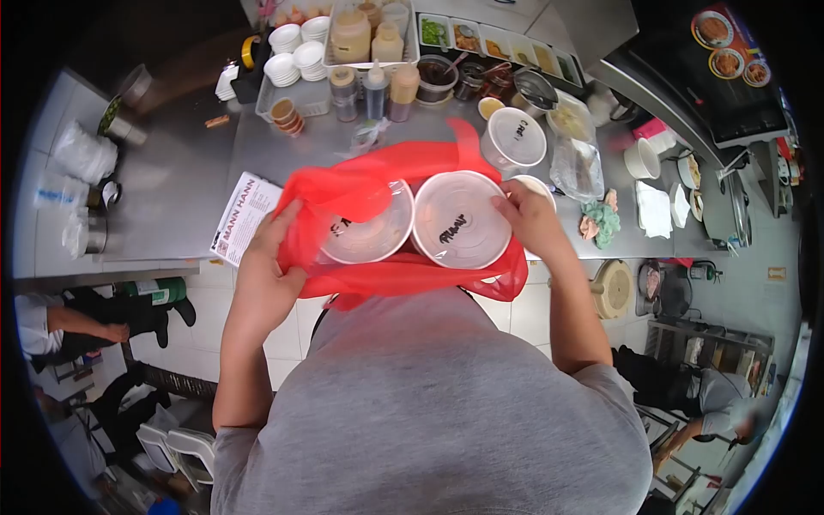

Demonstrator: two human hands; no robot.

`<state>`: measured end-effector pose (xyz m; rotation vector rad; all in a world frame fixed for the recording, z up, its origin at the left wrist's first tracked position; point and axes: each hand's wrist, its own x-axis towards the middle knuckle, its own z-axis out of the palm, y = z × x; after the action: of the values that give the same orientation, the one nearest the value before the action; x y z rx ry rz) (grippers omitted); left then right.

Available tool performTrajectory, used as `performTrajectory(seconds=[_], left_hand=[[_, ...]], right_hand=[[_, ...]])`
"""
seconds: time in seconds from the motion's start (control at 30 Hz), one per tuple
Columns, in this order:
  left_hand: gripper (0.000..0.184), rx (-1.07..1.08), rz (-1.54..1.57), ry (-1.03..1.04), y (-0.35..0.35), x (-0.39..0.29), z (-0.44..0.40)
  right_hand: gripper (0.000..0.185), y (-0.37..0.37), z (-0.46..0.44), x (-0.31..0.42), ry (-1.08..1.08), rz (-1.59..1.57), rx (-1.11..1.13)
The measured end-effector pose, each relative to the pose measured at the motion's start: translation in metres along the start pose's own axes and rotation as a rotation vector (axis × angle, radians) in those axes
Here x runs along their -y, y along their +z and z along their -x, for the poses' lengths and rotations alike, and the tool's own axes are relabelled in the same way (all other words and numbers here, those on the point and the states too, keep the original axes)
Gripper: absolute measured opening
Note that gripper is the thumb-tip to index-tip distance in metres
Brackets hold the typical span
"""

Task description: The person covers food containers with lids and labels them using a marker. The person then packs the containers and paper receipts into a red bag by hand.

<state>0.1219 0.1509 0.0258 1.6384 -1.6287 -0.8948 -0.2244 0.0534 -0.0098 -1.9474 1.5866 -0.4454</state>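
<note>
A red plastic bag (390,281) lies open at the counter's front edge, with two round lidded containers side by side in it. Its film partly covers the left container (378,227). The right container (459,223) has black writing on its clear lid. My left hand (273,270) is closed on the bag's left side. My right hand (528,215) touches the right container's rim with its fingertips, thumb and fingers apart. Just under that hand, another white lid (534,190) shows in part. A larger lidded tub (513,137) with writing stands behind it.
A printed sheet (245,219) lies left of the bag. Sauce bottles (375,90), stacked white cups (296,51) and a topping tray (498,43) stand at the back. A green and pink cloth (599,221) lies right. Other people (721,399) are at both lower sides.
</note>
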Motion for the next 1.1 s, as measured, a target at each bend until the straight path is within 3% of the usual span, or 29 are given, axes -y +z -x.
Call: performTrajectory(seconds=[0.17, 0.27, 0.47, 0.57, 0.63, 0.7, 0.8, 0.9, 0.97, 1.0, 1.1], left_hand=[[0.062, -0.077, -0.203, 0.058, 0.023, 0.000, -0.023], [0.061, -0.055, -0.241, 0.041, 0.032, 0.002, -0.029], [0.063, -0.029, -0.249, 0.028, 0.031, 0.007, -0.031], [0.065, -0.017, -0.238, 0.037, 0.027, 0.001, -0.030], [0.067, -0.015, -0.240, 0.033, 0.023, -0.001, -0.026], [0.066, -0.030, -0.307, 0.049, 0.016, 0.007, -0.020], [0.066, -0.057, -0.260, 0.017, 0.004, -0.004, -0.017], [0.061, -0.094, -0.278, -0.014, -0.006, -0.020, -0.014], [0.062, -0.141, -0.362, -0.023, -0.003, -0.033, -0.016], [0.059, -0.177, -0.461, 0.070, 0.001, -0.037, -0.018], [0.052, -0.197, -0.647, 0.319, 0.020, -0.048, -0.020]], right_hand=[[0.025, 0.037, 0.020, -0.008, 0.140, 0.027, -0.299], [0.024, 0.039, 0.025, -0.008, 0.151, -0.083, -0.324], [0.029, 0.033, 0.018, -0.007, 0.090, 0.033, -0.238], [0.033, 0.019, 0.004, -0.037, -0.058, -0.134, -0.272], [0.037, -0.004, -0.011, -0.059, 0.353, -0.323, -0.351], [0.034, -0.014, -0.024, -0.095, 0.273, -0.142, -0.593], [0.029, -0.011, -0.056, -0.159, 0.226, 0.122, -0.591], [0.026, 0.004, -0.114, -0.245, -0.134, 0.596, -0.387], [0.024, 0.010, -0.140, -0.257, 0.000, 0.505, -0.154], [0.023, 0.010, -0.143, -0.250, 0.107, 0.362, -0.119], [0.023, -0.002, -0.133, -0.188, 0.516, -0.246, -0.211]])
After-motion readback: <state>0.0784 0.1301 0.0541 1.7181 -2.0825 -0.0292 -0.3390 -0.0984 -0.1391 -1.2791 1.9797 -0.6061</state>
